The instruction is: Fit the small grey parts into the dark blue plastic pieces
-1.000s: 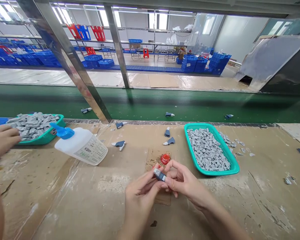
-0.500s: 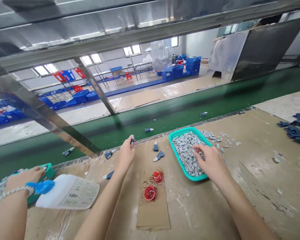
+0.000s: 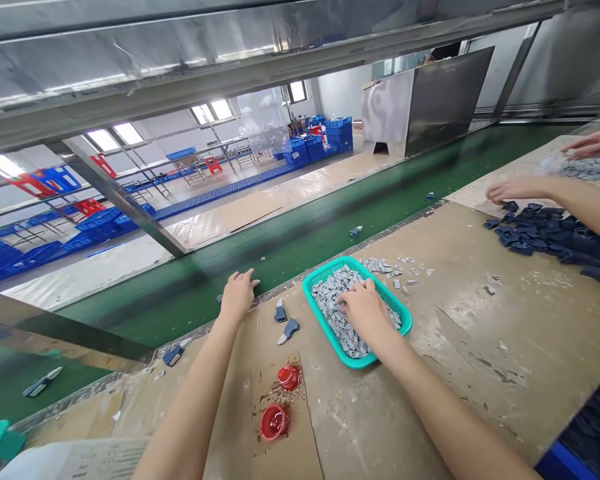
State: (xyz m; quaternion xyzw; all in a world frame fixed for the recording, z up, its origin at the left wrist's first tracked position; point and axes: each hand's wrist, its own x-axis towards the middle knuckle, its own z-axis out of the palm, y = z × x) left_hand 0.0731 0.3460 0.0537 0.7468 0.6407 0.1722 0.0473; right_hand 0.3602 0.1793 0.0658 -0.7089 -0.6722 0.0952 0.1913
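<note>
My left hand reaches over the edge of the green belt, its fingers apart and no piece visible in them. A dark blue piece shows partly beside it on the belt. My right hand is over a turquoise basket heaped with small grey plastic pieces. Its thumb and fingertips come together at the heap; whatever is between them is hidden. Between my arms, two dark blue pieces with pale tips lie near two red cups of liquid on cardboard.
A co-worker's hands are at the right above a dark blue pile. Loose grey pieces lie behind the basket. A white bottle is at the lower left. A metal post stands beyond the belt.
The view has turned right. My left hand has moved onto the belt edge, and the dark blue piece it held no longer shows in its fingers. My right hand stays at the basket.
</note>
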